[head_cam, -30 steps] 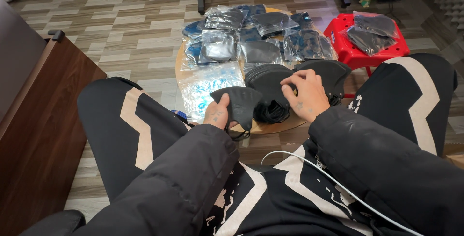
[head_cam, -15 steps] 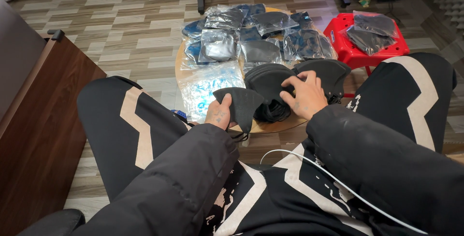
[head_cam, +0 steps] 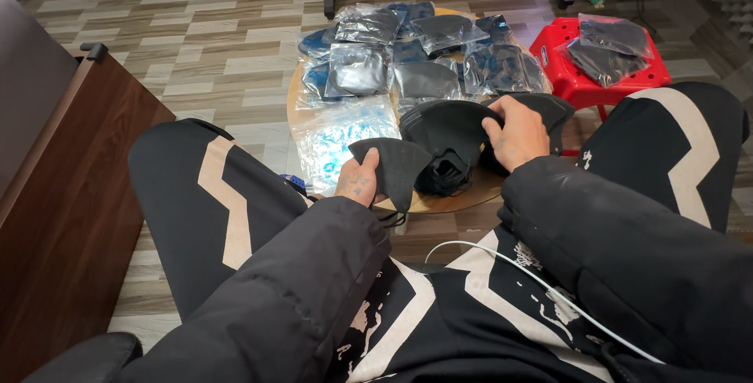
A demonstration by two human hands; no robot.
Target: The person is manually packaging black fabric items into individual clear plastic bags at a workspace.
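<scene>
I sit over a low round wooden table (head_cam: 296,101). My left hand (head_cam: 359,181) grips a folded black face mask (head_cam: 400,165) by its near edge, just above the table's front rim. My right hand (head_cam: 518,132) rests on a stack of black masks (head_cam: 447,128) in the middle of the table, fingers curled over the top one. A second pile of black masks (head_cam: 553,107) lies under and behind that hand. Clear plastic bags (head_cam: 345,136) lie flat to the left of the stack.
Several bagged masks (head_cam: 423,46) cover the far half of the table. A red plastic stool (head_cam: 600,77) at the right carries more bagged masks. A dark wooden cabinet (head_cam: 70,195) stands at my left. A white cable (head_cam: 502,261) runs across my lap.
My right hand has slid from the stack's near side to its upper right edge. My left hand with its mask has barely moved.
</scene>
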